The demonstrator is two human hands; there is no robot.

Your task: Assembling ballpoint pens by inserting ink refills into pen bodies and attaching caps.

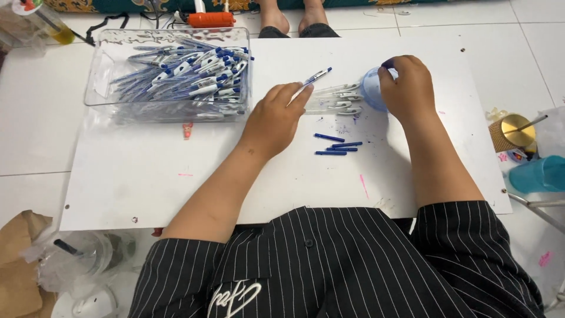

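Observation:
My left hand rests on the white board and holds a blue and white pen that points up and to the right. My right hand grips the rim of a small clear cup lying tipped on its side. Several clear pen barrels lie between the two hands, by the cup's mouth. Three loose blue refills lie on the board just below them.
A clear plastic tray full of blue and white pens stands at the board's upper left. Another person's bare feet rest at the far edge. A gold cup and a teal cup stand at right; a paper bag lies lower left.

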